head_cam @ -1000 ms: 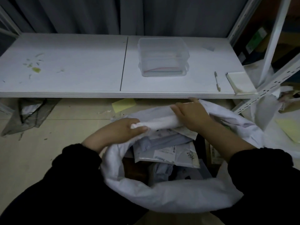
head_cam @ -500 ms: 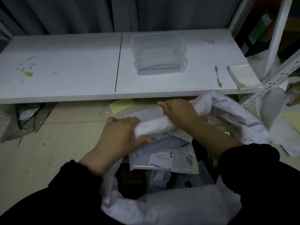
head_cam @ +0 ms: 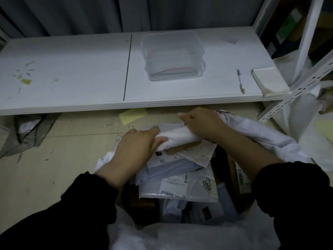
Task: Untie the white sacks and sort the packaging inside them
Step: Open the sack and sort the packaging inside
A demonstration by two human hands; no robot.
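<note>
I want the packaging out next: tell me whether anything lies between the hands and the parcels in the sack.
Nothing visible does. The white sack is open, both the left hand and right hand grip its rolled rim, and the parcels lie uncovered right below them.

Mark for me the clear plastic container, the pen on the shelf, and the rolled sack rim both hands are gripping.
clear plastic container point(head_cam: 173, 55): head view, middle of its top.
pen point(head_cam: 240, 81): head view, midway along its barrel.
rolled sack rim point(head_cam: 177, 137): head view, bare white stretch at the roll's middle.
</note>
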